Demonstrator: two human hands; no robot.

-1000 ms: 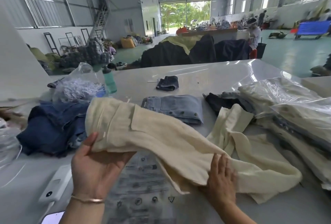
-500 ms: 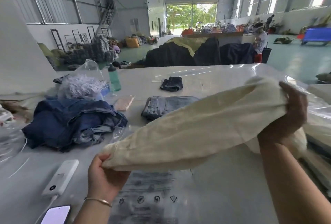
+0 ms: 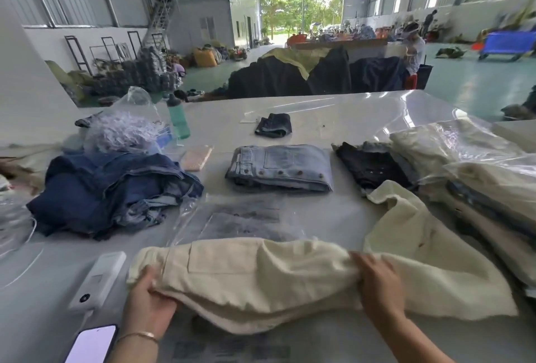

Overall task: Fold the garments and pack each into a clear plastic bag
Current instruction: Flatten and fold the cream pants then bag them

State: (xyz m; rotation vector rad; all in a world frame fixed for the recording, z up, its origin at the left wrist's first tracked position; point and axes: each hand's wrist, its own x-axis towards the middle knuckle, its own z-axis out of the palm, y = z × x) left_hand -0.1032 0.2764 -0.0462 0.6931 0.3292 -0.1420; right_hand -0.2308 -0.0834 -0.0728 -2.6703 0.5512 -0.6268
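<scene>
both hands, left hand (image 3: 150,299) and right hand (image 3: 377,284), grip the cream trousers (image 3: 261,278); edges should be squared over the near plastic bag (image 3: 240,220).

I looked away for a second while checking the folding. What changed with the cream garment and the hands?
The cream garment, held up off the table half a second ago, now lies low over the clear plastic bag. The right hand came down from its raised end and grips the middle; the left hand kept its hold on the left end. The folded light jeans and dark denim pile stayed put.
</scene>
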